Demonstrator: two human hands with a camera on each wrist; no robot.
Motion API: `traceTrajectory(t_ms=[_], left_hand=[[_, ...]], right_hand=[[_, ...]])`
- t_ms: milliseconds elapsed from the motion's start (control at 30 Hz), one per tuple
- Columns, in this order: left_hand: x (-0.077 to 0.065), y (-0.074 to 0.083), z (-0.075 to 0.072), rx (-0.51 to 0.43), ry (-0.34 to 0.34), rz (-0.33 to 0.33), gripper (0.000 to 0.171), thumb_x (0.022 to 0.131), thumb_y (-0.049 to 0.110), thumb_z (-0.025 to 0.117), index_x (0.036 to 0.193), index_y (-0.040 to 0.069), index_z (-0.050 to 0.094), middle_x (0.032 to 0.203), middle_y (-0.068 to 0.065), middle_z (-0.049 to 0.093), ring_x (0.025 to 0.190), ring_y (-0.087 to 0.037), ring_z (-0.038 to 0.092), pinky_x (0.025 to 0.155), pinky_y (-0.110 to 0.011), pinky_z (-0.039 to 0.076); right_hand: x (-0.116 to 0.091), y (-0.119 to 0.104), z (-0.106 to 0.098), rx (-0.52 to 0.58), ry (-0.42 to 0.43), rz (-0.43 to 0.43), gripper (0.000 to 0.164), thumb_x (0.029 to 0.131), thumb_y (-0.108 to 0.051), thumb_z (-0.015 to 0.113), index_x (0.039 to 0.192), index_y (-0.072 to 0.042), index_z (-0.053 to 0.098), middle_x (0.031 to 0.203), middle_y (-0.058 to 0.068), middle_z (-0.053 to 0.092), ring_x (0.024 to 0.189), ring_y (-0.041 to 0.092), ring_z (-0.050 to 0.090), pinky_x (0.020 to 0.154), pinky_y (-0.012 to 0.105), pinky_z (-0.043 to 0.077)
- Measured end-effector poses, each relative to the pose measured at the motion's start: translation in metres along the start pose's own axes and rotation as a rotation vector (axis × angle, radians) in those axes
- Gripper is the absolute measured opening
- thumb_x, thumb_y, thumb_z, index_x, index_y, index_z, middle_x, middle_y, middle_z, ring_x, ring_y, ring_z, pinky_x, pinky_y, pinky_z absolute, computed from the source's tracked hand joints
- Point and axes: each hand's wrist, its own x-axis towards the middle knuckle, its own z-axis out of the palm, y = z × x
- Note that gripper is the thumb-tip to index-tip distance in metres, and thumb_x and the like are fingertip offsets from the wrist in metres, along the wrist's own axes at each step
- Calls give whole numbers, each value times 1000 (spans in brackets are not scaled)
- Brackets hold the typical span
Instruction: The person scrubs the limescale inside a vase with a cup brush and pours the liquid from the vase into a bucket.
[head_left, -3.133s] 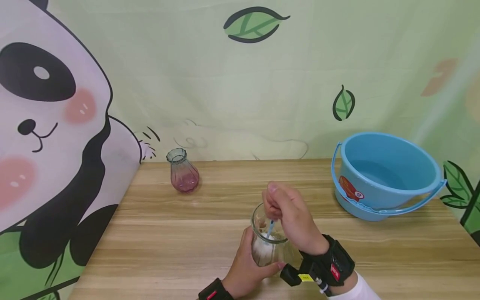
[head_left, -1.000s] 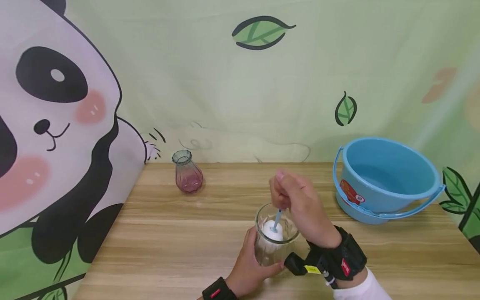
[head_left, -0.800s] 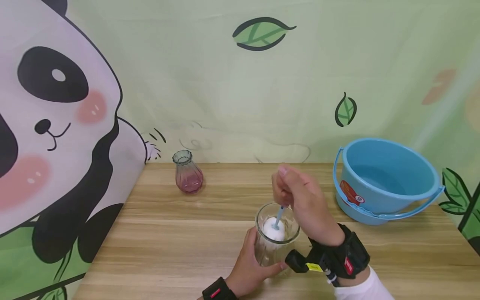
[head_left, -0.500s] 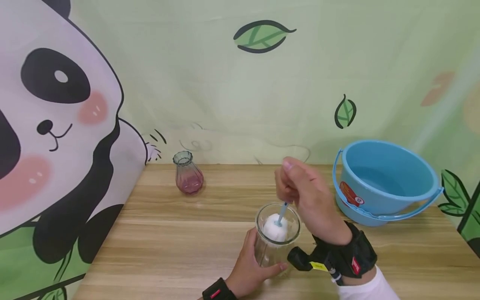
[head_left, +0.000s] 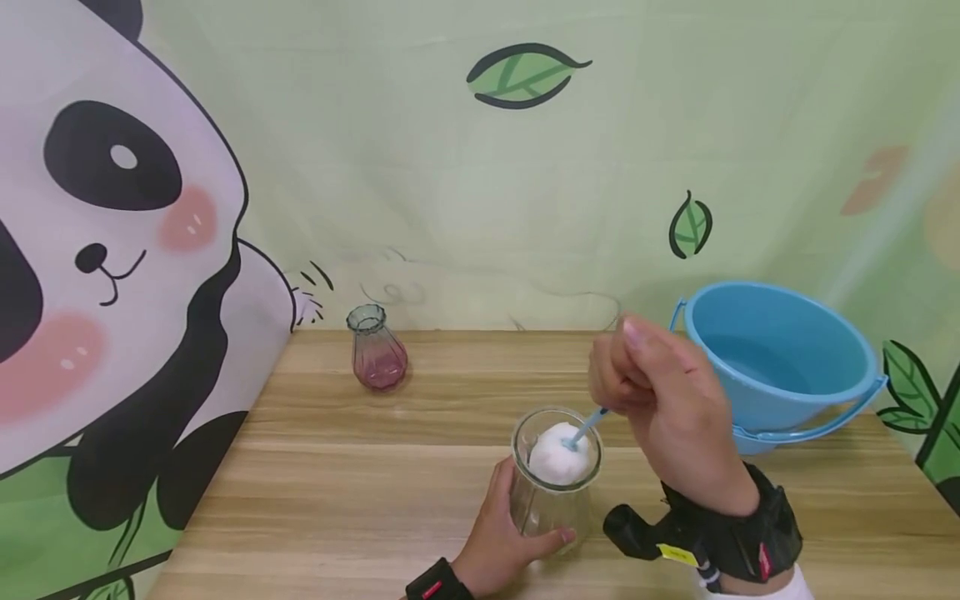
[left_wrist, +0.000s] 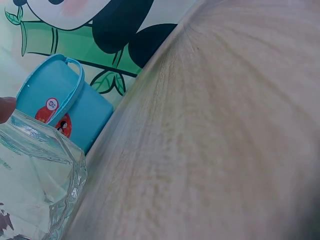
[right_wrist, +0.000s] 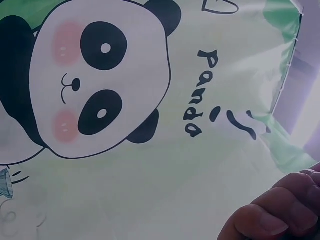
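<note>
A clear glass vase (head_left: 553,510) stands on the wooden table, and my left hand (head_left: 498,542) grips its lower side with the thumb across the front. Inside it, the round white head of a sponge brush (head_left: 558,454) sits close to the rim. My right hand (head_left: 675,408), curled into a fist above and right of the mouth, holds the brush's thin blue handle, which leans right. In the left wrist view the vase (left_wrist: 40,170) looms at lower left with a fingertip (left_wrist: 6,107) on it. Only curled right fingers (right_wrist: 275,215) show in the right wrist view.
A blue bucket (head_left: 783,333) stands at the table's right rear, partly behind my right hand. At the back left is a small pink-and-grey glass vase (head_left: 379,354). A panda-print cloth (head_left: 420,167) hangs behind the table.
My right hand has risen and shifted right, drawing the sponge head up toward the rim and tilting the handle rightward. The left hand keeps its grip on the vase.
</note>
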Motion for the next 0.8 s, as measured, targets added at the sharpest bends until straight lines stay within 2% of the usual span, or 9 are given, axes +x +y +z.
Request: traceTrajectory(t_ms=[167, 533, 633, 800], left_hand=[[4, -29, 4, 9, -8, -29, 94, 70, 47, 84, 144, 41, 26, 136, 10, 37, 125, -13, 35, 101, -56, 30], [3, -31, 4, 9, -12, -9, 93, 71, 45, 84, 144, 40, 25, 138, 9, 36, 126, -14, 34, 101, -57, 30], [4, -32, 4, 7, -12, -6, 93, 72, 45, 83, 145, 39, 25, 138, 9, 35, 127, -14, 34, 100, -58, 30], [5, -33, 4, 4, -17, -10, 93, 72, 45, 83, 144, 39, 25, 140, 8, 34, 128, -14, 33, 102, -58, 29]], right_hand=[[-6, -4, -4, 60, 12, -44, 36, 102, 2, 18, 67, -4, 25, 60, 2, 22, 50, 15, 26, 44, 33, 18], [-10, -6, -13, 185, 30, -158, 36, 101, -1, 12, 67, -5, 22, 60, 1, 21, 51, 13, 25, 46, 30, 17], [-12, -8, -17, 224, 38, -167, 36, 101, -3, 11, 67, -5, 22, 60, 1, 22, 52, 14, 26, 48, 30, 18], [-14, -10, -25, 336, 63, -197, 35, 101, -8, 14, 66, -7, 20, 60, 1, 22, 52, 14, 26, 50, 29, 18]])
